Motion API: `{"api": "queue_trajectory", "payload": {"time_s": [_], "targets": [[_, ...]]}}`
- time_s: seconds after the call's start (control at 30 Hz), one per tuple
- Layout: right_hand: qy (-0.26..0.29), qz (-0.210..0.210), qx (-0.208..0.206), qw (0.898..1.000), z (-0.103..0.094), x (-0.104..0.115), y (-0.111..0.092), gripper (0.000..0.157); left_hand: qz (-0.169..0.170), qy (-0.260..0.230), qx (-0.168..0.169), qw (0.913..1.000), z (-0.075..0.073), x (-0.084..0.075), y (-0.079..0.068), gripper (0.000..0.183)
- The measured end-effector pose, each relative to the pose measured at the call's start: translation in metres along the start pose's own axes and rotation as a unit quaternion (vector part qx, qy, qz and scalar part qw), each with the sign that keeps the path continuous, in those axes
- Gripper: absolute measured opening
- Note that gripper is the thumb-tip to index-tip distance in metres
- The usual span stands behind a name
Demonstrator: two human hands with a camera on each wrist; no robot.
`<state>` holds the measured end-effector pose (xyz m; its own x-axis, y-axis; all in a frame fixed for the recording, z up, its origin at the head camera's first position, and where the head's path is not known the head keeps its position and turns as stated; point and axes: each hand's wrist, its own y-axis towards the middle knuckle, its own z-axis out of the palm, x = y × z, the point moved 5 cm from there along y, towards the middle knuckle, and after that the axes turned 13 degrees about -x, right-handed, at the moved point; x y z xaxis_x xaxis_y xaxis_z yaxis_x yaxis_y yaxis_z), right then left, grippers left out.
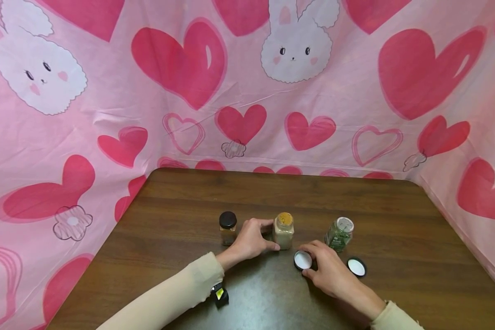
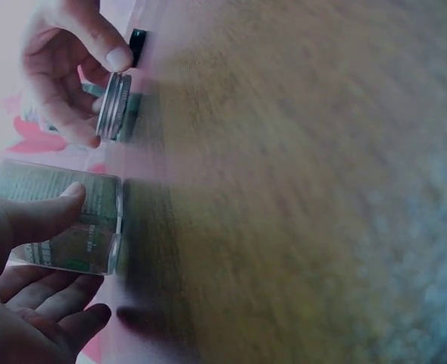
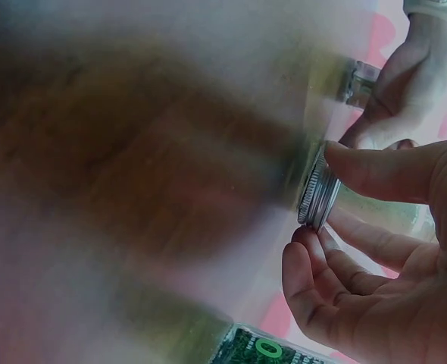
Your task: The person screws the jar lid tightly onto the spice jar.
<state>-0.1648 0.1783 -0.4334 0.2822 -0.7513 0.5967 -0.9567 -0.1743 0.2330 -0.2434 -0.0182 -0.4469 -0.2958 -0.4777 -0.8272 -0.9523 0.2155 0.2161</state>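
My left hand point(image 1: 252, 239) holds an uncapped clear spice jar point(image 1: 283, 238) upright on the table, thumb on one side and fingers on the other. Pale contents fill the jar's body, and its mouth shows yellow-orange. In the left wrist view, the thumb lies across the printed side of the jar point(image 2: 98, 201). To the right, my right hand point(image 1: 327, 268) pinches a round lid point(image 1: 303, 260) by its rim, white inner face upward. The right wrist view shows the lid's ridged metallic rim point(image 3: 319, 189) between thumb and fingers.
A black-capped spice jar point(image 1: 228, 229) stands left of my left hand. Behind my right hand is a jar of green flakes point(image 1: 339, 234) without its black cap. A second lid point(image 1: 356, 266) lies white side up at right. A small black object point(image 1: 220, 295) sits beside the left sleeve.
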Motion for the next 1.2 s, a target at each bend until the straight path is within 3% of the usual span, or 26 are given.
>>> {"api": "queue_trajectory", "payload": {"time_s": [0.57,1.2], "targets": [[-0.014,-0.008,-0.026,1.000,-0.010,0.002,0.005,0.045,0.015,0.021,-0.010,0.9996,-0.001,0.001,0.001,0.074],[-0.022,-0.027,-0.046,0.998,-0.020,0.008,0.010,0.046,0.014,-0.004,-0.005,0.9999,0.000,0.000,0.001,0.074]]}}
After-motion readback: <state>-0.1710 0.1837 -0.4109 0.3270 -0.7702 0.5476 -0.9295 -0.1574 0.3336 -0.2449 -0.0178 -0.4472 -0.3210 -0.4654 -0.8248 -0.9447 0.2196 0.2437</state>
